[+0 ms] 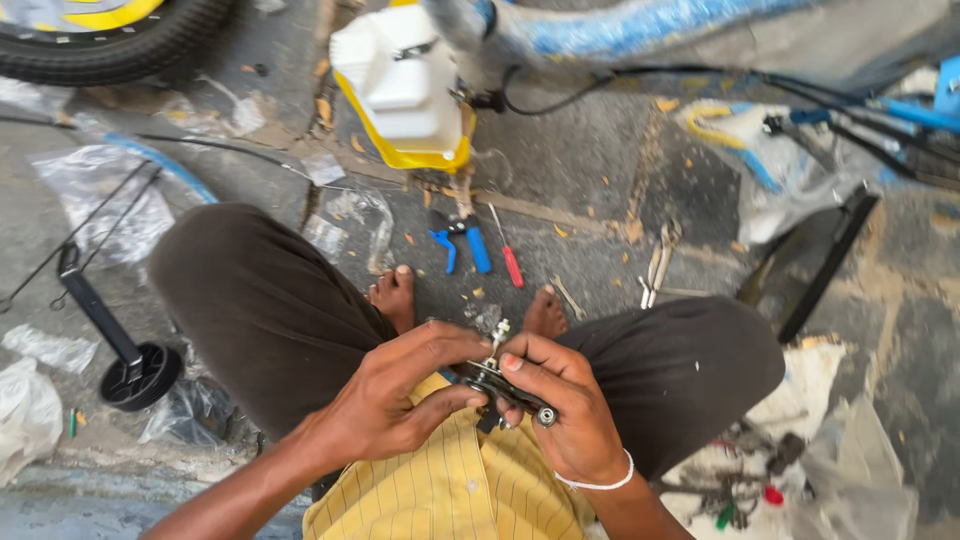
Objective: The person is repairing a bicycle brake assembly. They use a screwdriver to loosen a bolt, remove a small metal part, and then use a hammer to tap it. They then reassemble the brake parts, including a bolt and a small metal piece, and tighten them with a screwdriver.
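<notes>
Both my hands hold a small black metal brake part (497,382) with a silver bolt sticking up, just above my lap. My left hand (400,395) pinches its left end between thumb and fingers. My right hand (560,405), with a white band on the wrist, wraps its right end, where a round silver nut shows. I sit squatting in dark trousers and a yellow striped shirt, bare feet on the ground beyond my hands.
On the grey ground ahead lie blue-handled pliers (462,240), a red-handled screwdriver (508,256) and spanners (658,266). A white and yellow box (405,90) hangs on a blue-wrapped bicycle frame (640,25). A small training wheel (135,372) lies left, a tyre (110,45) far left, plastic wrap around.
</notes>
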